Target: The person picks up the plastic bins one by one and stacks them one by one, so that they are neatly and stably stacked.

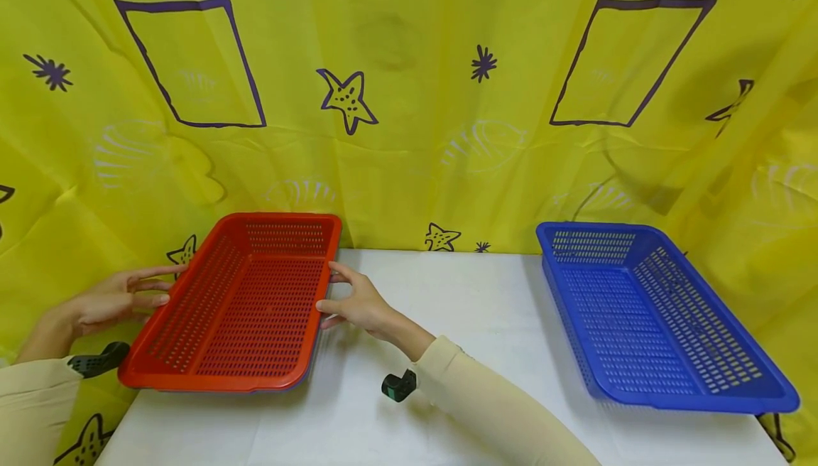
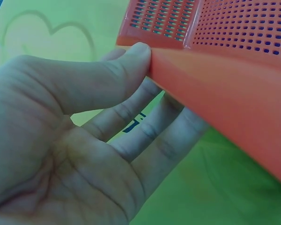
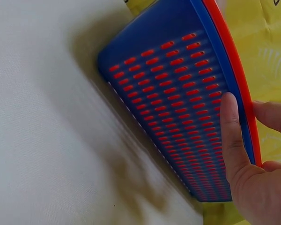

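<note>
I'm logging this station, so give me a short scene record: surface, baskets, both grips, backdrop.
Surface: white tabletop
Stack at left: red slotted plastic basket nested in a lower blue basket
At right: separate blue slotted basket, on the tabletop
Left grip: holds the red basket's left rim
Right grip: pinches both stacked rims on their right side
Backdrop: yellow curtain printed with purple-outlined starfish

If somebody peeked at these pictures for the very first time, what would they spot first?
Probably the bright red basket on the left, with the left hand and right hand at its sides; the right wrist view shows it sitting inside a blue one. Next comes another blue basket on the right of the white table. Behind everything hangs yellow cloth with purple starfish.
</note>
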Demonstrator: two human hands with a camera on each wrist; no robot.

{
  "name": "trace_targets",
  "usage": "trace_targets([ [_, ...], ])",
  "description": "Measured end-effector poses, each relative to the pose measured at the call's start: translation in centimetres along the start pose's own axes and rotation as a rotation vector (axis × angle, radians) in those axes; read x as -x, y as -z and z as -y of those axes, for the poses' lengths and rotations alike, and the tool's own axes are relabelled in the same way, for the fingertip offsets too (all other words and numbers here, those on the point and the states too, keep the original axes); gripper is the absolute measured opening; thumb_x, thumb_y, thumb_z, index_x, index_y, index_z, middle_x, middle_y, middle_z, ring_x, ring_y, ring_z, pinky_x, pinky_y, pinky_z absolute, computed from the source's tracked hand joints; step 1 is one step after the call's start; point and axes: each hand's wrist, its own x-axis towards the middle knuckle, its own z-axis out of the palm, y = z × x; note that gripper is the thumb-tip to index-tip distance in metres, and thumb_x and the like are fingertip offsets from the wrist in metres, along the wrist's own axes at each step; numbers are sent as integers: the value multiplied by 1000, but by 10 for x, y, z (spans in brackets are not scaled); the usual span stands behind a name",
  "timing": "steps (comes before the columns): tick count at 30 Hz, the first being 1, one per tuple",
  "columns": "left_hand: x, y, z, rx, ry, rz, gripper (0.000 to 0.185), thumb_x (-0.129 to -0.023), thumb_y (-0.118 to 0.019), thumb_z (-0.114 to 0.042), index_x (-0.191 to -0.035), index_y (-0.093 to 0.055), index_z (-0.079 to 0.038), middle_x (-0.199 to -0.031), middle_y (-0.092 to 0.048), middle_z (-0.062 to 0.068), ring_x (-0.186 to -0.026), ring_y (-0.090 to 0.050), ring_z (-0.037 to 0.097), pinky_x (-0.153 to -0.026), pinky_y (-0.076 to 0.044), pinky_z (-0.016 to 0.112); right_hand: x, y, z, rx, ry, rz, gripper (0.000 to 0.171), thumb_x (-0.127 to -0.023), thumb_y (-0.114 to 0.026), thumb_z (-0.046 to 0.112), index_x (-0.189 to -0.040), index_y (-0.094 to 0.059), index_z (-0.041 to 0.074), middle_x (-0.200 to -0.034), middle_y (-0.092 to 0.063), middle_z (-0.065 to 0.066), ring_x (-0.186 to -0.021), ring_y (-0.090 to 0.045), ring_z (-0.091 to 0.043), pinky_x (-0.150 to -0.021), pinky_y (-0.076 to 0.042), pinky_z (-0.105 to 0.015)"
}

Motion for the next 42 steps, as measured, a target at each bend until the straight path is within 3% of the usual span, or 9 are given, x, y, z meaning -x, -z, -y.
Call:
trace_targets([
  [4,0,-1,-1,-27,5,-8,59,-101,-49,-2,-154,-31,-19,-124,-56,-13,-106,-64,18,-83,-57,47,-1,0,0,10,-8,-4,80,-85,-69,-10,-152,-33,14,-134,-44,-10,-66,-69,-32,-69,-60,-40],
  [11,1,-1,-3,-53,18,-17,59,-100,-50,-3,-154,-33,-19,-122,-57,-15,-105,-65,18,-82,-57,47,0,1,1,9,-17,6,81,-84,-69,-10,-152,-32,14,-134,-44,-11,-65,-69,-34,-71,-60,-42],
  [24,0,-12,-11,-131,79,-72,58,-99,-56,-8,-152,-36,-19,-125,-51,-5,-104,-65,18,-81,-57,47,9,12,5,37,-6,33,82,-83,-70,-10,-152,-32,13,-130,-45,-12,-59,-68,-26,-66,-60,-39],
  [33,-4,-23,-13,-115,41,-34,56,-98,-56,-5,-150,-39,-17,-120,-57,2,-98,-66,29,-78,-58,49,18,22,8,101,-15,36,81,-83,-71,-8,-152,-32,12,-130,-47,-12,-60,-69,-27,-68,-60,-40],
  [42,-10,-34,-19,-119,25,-6,54,-97,-58,-5,-147,-40,-11,-120,-57,12,-99,-66,31,-79,-57,50,27,34,11,163,-21,39,79,-83,-72,-5,-151,-34,10,-128,-49,-12,-66,-71,-31,-68,-60,-38],
])
